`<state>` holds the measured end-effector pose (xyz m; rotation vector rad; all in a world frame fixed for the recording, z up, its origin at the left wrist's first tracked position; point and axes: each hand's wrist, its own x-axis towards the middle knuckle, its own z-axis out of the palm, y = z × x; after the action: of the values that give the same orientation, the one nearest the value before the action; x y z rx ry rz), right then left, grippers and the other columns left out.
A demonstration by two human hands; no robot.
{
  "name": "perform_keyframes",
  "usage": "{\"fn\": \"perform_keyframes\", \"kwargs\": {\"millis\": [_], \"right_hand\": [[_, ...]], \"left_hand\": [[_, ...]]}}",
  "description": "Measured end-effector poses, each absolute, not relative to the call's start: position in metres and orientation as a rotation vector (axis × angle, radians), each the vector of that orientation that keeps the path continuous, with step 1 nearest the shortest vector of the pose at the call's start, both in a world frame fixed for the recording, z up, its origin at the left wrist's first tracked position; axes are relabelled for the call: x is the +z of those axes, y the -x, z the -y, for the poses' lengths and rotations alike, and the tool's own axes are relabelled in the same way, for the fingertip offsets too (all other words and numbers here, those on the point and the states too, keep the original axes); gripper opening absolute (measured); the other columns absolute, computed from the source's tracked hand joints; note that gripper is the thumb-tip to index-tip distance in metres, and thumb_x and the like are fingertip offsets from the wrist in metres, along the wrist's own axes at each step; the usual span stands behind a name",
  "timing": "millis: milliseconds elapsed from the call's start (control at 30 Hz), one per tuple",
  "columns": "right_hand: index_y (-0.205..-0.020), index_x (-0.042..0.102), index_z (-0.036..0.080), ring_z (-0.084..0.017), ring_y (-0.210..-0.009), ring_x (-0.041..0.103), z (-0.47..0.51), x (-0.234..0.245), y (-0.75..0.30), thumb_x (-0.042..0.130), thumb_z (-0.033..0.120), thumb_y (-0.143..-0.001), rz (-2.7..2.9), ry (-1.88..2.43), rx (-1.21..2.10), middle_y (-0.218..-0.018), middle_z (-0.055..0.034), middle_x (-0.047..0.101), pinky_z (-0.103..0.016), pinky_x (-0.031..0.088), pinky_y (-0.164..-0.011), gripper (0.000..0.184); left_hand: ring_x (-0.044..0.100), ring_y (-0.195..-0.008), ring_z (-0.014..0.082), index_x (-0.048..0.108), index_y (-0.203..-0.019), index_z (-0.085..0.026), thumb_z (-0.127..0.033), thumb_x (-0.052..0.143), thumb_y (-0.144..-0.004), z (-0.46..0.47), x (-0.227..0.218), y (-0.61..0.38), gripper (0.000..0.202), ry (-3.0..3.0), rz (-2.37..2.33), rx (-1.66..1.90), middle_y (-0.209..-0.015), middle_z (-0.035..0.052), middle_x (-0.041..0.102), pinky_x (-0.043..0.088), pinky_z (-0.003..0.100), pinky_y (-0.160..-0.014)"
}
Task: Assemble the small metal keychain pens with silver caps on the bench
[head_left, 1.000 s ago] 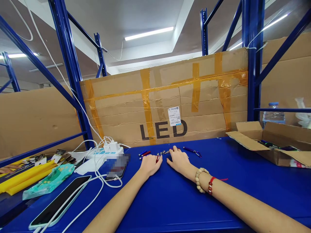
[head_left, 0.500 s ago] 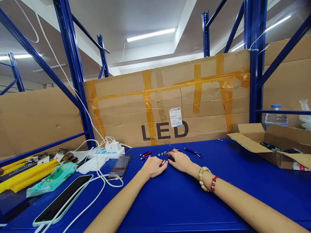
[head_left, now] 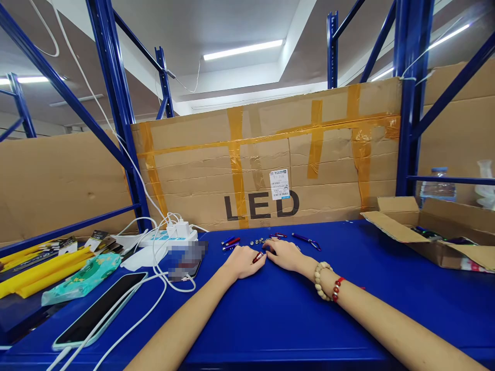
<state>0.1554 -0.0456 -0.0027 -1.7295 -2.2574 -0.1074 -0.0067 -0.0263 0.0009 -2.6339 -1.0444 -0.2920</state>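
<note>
Reaching across the blue worktop [head_left: 301,314] from its front edge with right hand [head_left: 285,254] and left hand [head_left: 243,262]. Holding a short red piece [head_left: 258,257] clamped in left fingers, toward the back edge. Curling right fingers just beside it; cannot tell whether gripping. Nearer the back edge, small metal pieces [head_left: 260,241].

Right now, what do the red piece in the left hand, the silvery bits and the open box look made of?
Red piece: plastic or metal, I can't tell; glossy highlights. Silvery bits: probably shiny metal, given their glints. Open box: matte cardboard, by brown folded flaps.
</note>
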Motion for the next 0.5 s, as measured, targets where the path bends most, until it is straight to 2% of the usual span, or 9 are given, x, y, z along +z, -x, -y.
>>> {"fn": "perform_keyframes", "kwargs": {"millis": [367, 500], "right_hand": [[-0.106, 0.056, 0.022, -0.02, -0.093, 0.056, 0.0481, -0.003, -0.1543, 0.04, 0.025, -0.084, 2.262, 1.695, -0.117, -0.108, -0.0061, 0.055, -0.027, 0.042, -0.068, 0.028], [-0.098, 0.06, 0.02, -0.016, -0.079, 0.058, 0.0478, -0.0021, -0.1546, 0.047, 0.026, -0.08, 2.156, 1.649, -0.093, -0.094, -0.0048, 0.059, -0.023, 0.04, -0.061, 0.023]], "left_hand": [[0.061, -0.067, 0.018, 0.061, -0.065, -0.018, -0.037, 0.028, -0.088, 0.0305, 0.0028, 0.0059, 0.045, 2.65, 1.091, -0.291, -0.069, 0.0064, 0.066, 0.036, 0.025, -0.058], [0.061, -0.065, 0.0188, 0.061, -0.063, -0.017, -0.037, 0.028, -0.088, 0.0305, 0.0024, 0.0061, 0.046, 2.654, 1.08, -0.313, -0.069, 0.007, 0.066, 0.036, 0.025, -0.058]]}}
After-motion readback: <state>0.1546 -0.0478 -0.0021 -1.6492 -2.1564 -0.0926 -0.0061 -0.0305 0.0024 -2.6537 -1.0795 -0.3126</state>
